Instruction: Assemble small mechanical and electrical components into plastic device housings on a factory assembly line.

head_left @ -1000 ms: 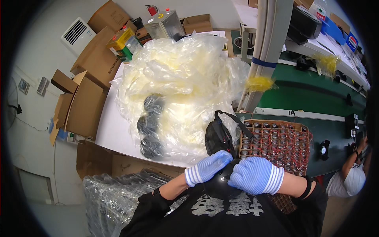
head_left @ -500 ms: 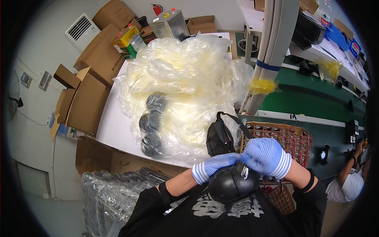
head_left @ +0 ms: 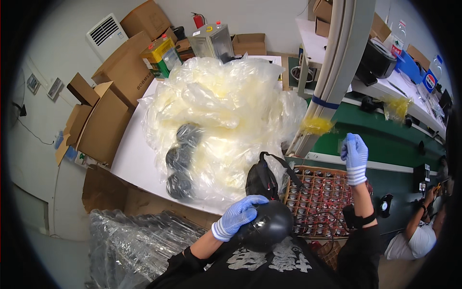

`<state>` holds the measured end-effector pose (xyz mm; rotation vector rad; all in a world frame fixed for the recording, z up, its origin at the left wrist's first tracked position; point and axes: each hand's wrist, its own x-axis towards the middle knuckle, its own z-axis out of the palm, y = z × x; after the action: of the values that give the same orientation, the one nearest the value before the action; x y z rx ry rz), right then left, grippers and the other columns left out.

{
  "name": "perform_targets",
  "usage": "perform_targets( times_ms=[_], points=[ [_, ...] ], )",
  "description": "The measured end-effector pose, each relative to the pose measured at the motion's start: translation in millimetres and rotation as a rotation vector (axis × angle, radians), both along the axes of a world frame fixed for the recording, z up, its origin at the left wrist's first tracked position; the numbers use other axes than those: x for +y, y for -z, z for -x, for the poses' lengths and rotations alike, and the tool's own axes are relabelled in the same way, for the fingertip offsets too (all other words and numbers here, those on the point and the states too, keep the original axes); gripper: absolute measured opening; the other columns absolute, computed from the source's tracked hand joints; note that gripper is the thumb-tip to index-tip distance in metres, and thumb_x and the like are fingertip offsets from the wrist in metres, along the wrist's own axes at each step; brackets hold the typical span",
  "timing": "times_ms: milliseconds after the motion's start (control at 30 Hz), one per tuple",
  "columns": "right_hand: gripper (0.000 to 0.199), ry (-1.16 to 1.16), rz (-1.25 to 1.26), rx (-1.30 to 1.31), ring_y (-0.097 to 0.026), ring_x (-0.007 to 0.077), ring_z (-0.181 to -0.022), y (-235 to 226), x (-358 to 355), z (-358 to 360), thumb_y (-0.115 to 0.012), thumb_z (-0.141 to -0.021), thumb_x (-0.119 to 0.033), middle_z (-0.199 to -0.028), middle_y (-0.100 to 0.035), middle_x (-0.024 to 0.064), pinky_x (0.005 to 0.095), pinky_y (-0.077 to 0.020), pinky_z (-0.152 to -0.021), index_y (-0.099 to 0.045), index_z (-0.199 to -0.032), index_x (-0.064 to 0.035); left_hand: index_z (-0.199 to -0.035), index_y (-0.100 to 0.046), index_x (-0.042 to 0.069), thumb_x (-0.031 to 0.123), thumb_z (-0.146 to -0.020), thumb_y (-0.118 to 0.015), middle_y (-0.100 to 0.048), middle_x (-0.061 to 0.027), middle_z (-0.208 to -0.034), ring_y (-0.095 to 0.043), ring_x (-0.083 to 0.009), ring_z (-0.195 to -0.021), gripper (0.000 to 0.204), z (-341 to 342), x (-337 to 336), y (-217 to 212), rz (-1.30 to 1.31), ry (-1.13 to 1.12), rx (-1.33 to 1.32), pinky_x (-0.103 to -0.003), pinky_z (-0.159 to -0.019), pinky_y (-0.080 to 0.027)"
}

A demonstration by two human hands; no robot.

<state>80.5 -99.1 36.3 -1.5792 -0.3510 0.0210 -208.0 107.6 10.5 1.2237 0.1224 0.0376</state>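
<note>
My left hand [head_left: 240, 216], in a blue-and-white striped glove, curves over the top of a glossy black round shell [head_left: 267, 226] held against my front. A small shiny patch shows on the shell near my fingertips. Raised at the right, my right hand [head_left: 355, 156] wears a matching glove and has its fingers pinched together. A faint clear scrap seems to show beside those fingertips, too indistinct to name. Just beyond the shell lies a black bag [head_left: 263, 178] with a strap. Several dark round pieces [head_left: 180, 161] lie under clear plastic on the white table.
A large heap of clear plastic bags [head_left: 216, 106] covers much of the white table [head_left: 130, 149]. A divided crate [head_left: 317, 204] of small parts stands at the right, near a white post [head_left: 332, 62]. Cardboard boxes [head_left: 106, 125] line the left. Another person [head_left: 414, 236] works at far right.
My right hand has left the black shell and moved up and right, past the crate. My left hand stays on the shell, which has turned and shifted slightly left.
</note>
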Motion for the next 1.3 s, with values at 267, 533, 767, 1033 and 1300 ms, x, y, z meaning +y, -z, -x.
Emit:
perform_targets(
  times_ms=[267, 533, 767, 1033, 1300],
  points=[
    [0.027, 0.233, -0.111, 0.1, -0.046, 0.0055, -0.045, 39.6, 47.2, -42.1, -0.052, -0.093, -0.023, -0.056, -0.049, -0.0006, 0.0205, -0.036, -0.041, -0.054, -0.072, -0.0052, -0.122, -0.049, 0.0, 0.022, -0.089, -0.059, -0.053, -0.005, -0.115, -0.049, -0.0105, -0.101, 0.041, 14.1, 7.1, 8.0, 0.01, -0.172, 0.124, -0.025, -0.089, -0.039],
    [0.039, -0.051, 0.12, -0.312, -0.055, 0.0202, -0.105, 63.4, 39.5, -17.9, -0.051, -0.093, -0.024, -0.117, -0.056, 0.015, 0.0326, -0.0409, -0.094, -0.052, -0.121, 0.0042, -0.122, -0.049, 0.0, 0.023, -0.089, -0.057, -0.052, -0.0082, -0.119, -0.046, -0.0154, -0.112, 0.041, -5.2, -0.6, 2.5, 0.071, -0.16, 0.046, -0.028, -0.097, -0.034],
    [0.042, -0.899, 0.417, -0.157, -0.06, 0.0239, -0.096, -48.3, 27.0, 101.6, -0.058, -0.083, -0.027, -0.106, -0.061, 0.0145, 0.0339, -0.0453, -0.086, -0.052, -0.116, -0.0008, -0.12, -0.05, -0.001, 0.029, -0.09, -0.056, -0.052, -0.0093, -0.12, -0.046, -0.018, -0.114, 0.043, -10.5, 3.0, -14.7, -0.118, 0.007, -0.002, -0.03, -0.1, -0.033],
    [0.052, -1.166, 0.157, 0.132, -0.052, 0.0169, -0.094, -8.2, 22.7, 136.9, -0.067, -0.08, -0.041, -0.097, -0.056, 0.007, 0.0301, -0.0428, -0.086, -0.048, -0.108, -0.0011, -0.108, -0.052, 0.001, 0.025, -0.095, -0.049, -0.056, -0.0056, -0.1, -0.051, -0.0118, -0.095, 0.027, -21.6, -16.1, -33.9, -0.088, 0.175, 0.094, -0.026, -0.088, -0.04],
    [0.033, -1.383, 0.147, -0.081, -0.054, 0.0275, -0.075, -55.2, 27.3, 135.7, -0.06, -0.084, -0.034, -0.079, -0.056, 0.0125, 0.0366, -0.0437, -0.07, -0.056, -0.088, -0.0023, -0.089, -0.046, 0.004, 0.038, -0.085, -0.062, -0.045, -0.0018, -0.07, -0.043, -0.0097, -0.065, 0.038, -26.2, -16.8, -55.9, -0.304, 0.428, -0.01, -0.027, -0.06, -0.039]
  ],
)
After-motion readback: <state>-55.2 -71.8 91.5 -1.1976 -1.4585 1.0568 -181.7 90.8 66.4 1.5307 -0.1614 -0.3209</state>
